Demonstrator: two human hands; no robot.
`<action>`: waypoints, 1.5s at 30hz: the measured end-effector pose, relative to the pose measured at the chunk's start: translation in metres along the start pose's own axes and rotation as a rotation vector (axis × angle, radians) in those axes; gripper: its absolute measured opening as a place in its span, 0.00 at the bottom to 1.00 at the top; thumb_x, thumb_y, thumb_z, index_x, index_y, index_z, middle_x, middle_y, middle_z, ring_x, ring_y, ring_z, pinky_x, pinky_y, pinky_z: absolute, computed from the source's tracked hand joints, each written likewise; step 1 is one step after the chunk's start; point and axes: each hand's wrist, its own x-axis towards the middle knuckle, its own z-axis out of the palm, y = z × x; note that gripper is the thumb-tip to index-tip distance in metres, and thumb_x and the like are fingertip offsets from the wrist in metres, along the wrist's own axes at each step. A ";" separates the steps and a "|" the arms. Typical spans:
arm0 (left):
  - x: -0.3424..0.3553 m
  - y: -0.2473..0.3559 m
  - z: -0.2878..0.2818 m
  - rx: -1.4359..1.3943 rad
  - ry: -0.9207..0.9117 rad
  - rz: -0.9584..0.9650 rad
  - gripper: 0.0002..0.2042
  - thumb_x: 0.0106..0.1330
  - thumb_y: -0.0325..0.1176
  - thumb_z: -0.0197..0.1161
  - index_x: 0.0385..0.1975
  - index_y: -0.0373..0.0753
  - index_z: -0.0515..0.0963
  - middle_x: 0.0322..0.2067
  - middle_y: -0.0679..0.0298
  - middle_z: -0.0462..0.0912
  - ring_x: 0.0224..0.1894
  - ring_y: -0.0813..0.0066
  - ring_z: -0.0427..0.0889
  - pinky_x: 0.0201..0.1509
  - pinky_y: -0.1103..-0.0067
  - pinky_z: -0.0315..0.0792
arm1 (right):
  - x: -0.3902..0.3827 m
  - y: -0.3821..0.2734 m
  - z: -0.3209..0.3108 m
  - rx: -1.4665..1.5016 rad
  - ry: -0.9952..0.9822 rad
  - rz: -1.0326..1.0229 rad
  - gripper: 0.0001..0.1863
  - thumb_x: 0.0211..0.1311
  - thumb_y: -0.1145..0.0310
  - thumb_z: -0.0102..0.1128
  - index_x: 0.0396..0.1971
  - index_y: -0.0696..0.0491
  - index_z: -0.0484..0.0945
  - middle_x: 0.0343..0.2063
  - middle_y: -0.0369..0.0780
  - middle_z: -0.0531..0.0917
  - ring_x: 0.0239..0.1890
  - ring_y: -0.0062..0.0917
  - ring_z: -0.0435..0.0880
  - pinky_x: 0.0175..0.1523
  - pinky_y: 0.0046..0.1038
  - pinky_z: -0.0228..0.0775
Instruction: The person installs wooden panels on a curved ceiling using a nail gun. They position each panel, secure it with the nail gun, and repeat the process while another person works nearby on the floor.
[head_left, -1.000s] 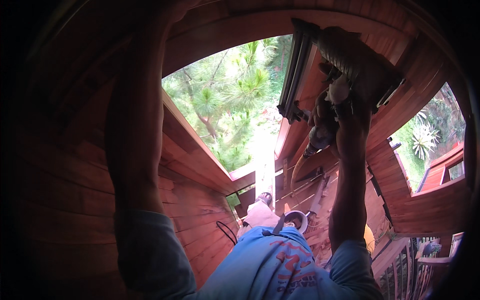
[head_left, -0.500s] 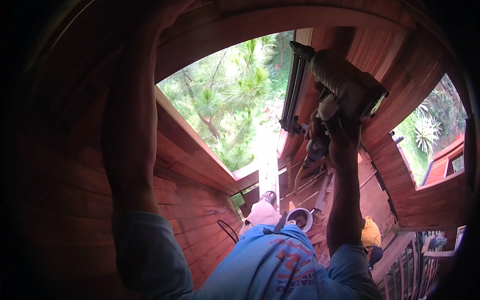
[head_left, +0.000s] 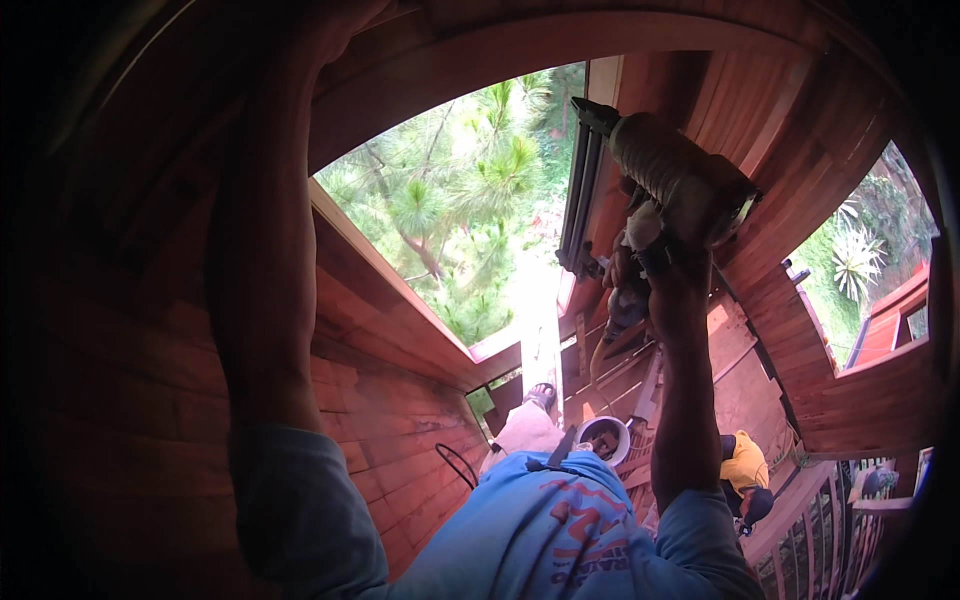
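Observation:
My right hand point(head_left: 641, 238) is wrapped round the handle of an air nail gun point(head_left: 675, 170). The gun has a ribbed, pale body, and its dark nose points up and to the left. Its long dark magazine point(head_left: 582, 195) hangs down beside the window opening, and a hose fitting point(head_left: 627, 305) shows below the grip. My left arm is raised high, and my left hand point(head_left: 345, 22) is at the wooden boards point(head_left: 430, 75) along the top edge. Shadow and the picture's edge hide its fingers.
Pine branches show through a large window opening point(head_left: 465, 340) ahead. A pale plank point(head_left: 540, 350) runs out from near my foot point(head_left: 540, 394). A white bucket point(head_left: 622, 440) with dark contents stands below me. To the lower right, a person in yellow point(head_left: 745, 465) is beside a railing point(head_left: 815, 520).
My right hand has brought the nail gun slightly left and down. My left arm stays raised in nearly the same place. The person in yellow has shifted a little.

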 end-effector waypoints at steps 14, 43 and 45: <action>-0.015 0.004 0.000 -0.106 -0.010 0.072 0.12 0.57 0.34 0.71 0.35 0.37 0.76 0.33 0.63 0.78 0.37 0.72 0.81 0.49 0.72 0.78 | 0.024 -0.013 0.007 -0.102 -0.057 -0.112 0.17 0.61 0.71 0.65 0.48 0.58 0.73 0.32 0.35 0.80 0.27 0.12 0.77 0.29 0.18 0.68; -0.005 0.003 -0.004 -0.051 -0.013 0.047 0.13 0.59 0.32 0.70 0.37 0.33 0.76 0.34 0.59 0.80 0.38 0.70 0.82 0.51 0.71 0.78 | 0.021 -0.012 0.009 -0.054 -0.088 -0.024 0.18 0.63 0.67 0.64 0.50 0.58 0.72 0.23 0.36 0.78 0.22 0.15 0.76 0.26 0.20 0.66; -0.004 0.002 -0.002 -0.047 -0.020 0.048 0.12 0.59 0.32 0.70 0.37 0.34 0.76 0.33 0.59 0.80 0.37 0.70 0.82 0.51 0.71 0.78 | 0.020 -0.010 0.008 -0.060 -0.089 -0.012 0.19 0.63 0.66 0.64 0.50 0.58 0.72 0.24 0.36 0.78 0.22 0.15 0.76 0.26 0.20 0.67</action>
